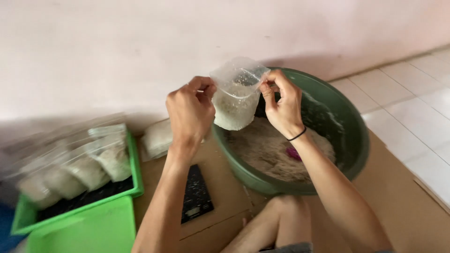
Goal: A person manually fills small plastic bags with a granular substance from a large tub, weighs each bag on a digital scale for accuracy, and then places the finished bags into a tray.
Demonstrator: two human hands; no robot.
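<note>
Below my fingers lies a black scale. Left hand and right hand pinch the clear rice-filled bag's mouth, held above the green basin.

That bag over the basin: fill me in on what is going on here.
A person holds a small clear bag partly filled with pale grain above a green basin, the left hand and right hand pinching its top corners. More grain lies in the basin. A black scale sits below, and filled bags stand in a green tray.
</note>
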